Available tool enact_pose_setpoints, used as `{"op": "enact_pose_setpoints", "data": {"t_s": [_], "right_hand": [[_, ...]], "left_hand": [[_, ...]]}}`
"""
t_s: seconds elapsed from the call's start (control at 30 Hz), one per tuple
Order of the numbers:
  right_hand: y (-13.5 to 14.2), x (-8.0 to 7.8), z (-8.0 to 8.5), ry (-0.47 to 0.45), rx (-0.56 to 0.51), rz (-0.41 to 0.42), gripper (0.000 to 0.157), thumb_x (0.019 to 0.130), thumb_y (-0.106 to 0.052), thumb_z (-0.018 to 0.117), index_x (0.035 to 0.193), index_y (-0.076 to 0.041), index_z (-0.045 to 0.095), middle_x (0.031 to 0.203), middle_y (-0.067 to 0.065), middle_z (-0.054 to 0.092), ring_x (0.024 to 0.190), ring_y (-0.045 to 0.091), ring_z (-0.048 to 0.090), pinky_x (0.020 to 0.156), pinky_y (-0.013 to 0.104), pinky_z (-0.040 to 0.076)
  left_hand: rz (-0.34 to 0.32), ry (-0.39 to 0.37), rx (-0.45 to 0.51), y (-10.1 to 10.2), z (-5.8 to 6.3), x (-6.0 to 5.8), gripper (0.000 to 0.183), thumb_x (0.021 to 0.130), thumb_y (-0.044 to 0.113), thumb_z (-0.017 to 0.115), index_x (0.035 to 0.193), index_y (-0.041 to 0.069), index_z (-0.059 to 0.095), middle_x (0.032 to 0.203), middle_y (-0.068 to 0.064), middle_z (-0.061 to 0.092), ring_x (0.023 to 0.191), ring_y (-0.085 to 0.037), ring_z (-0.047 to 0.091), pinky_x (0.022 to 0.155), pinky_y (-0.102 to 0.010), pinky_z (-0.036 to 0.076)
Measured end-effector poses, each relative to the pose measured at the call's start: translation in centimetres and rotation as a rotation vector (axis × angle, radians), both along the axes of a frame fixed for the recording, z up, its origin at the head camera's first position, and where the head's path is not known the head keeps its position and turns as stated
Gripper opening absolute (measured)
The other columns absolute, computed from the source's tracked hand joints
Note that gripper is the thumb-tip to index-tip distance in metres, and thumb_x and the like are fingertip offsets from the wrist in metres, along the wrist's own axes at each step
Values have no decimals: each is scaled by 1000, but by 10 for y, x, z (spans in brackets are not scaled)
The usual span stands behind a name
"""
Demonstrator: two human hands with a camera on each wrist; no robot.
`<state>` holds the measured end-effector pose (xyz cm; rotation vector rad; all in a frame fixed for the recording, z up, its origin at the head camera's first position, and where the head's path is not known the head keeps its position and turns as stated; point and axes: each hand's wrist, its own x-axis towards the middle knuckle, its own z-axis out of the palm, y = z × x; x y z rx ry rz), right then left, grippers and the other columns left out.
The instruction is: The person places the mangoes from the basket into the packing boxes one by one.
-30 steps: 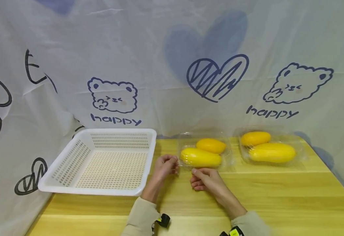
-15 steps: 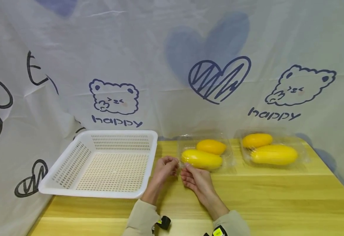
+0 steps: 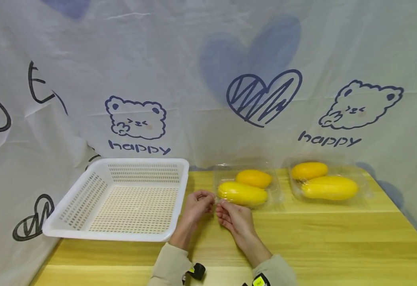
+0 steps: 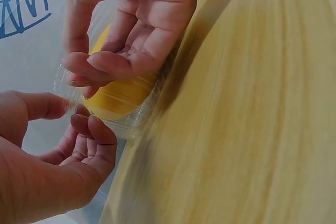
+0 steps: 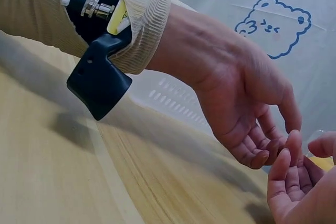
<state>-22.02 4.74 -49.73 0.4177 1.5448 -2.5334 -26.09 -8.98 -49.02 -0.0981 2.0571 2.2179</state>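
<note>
A clear plastic box (image 3: 226, 171) stands at the middle back of the table. Inside lie a long yellow squash (image 3: 242, 193) and a shorter orange-yellow one (image 3: 254, 178). My left hand (image 3: 197, 204) pinches the box's near left corner between thumb and fingers. Close beside it, my right hand (image 3: 237, 222) has thumb and forefinger together at the same front edge, its other fingers curled under. In the left wrist view, both hands' fingertips meet the thin clear rim (image 4: 131, 123) in front of the yellow squash. The right wrist view shows the box mostly hidden behind the left hand (image 5: 310, 192).
A white perforated basket (image 3: 111, 234) sits to the left of my hands. Farther right, a second clear box (image 3: 363, 184) contains two yellow squashes (image 3: 330, 188). A printed cloth (image 3: 201, 131) hangs behind the wooden table (image 3: 322, 242).
My right hand has moved left along the box's front edge, to beside my left hand. The left hand stays at the corner. The boxes and basket have not moved.
</note>
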Motion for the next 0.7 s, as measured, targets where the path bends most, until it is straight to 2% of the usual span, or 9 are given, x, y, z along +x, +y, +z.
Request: {"op": "enact_pose_setpoints", "data": {"t_s": [0.4, 0.7], "right_hand": [[-1, 0, 0, 16, -21, -13, 30, 99, -15, 68, 112, 12, 68, 80, 4, 73, 69, 9, 66, 64, 23, 56], [1, 0, -3, 19, -21, 24, 33, 99, -20, 69, 112, 11, 69, 82, 4, 74, 70, 9, 67, 65, 23, 55]], "left_hand": [[-1, 36, -14, 1, -1, -1, 15, 94, 1, 65, 101, -12, 65, 74, -1, 67, 64, -10, 59, 60, -24, 53], [12, 46, -36, 1, -3, 1, 14, 95, 3, 64, 100, -10, 64, 73, 0, 64, 62, -11, 56, 59, -24, 51]]}}
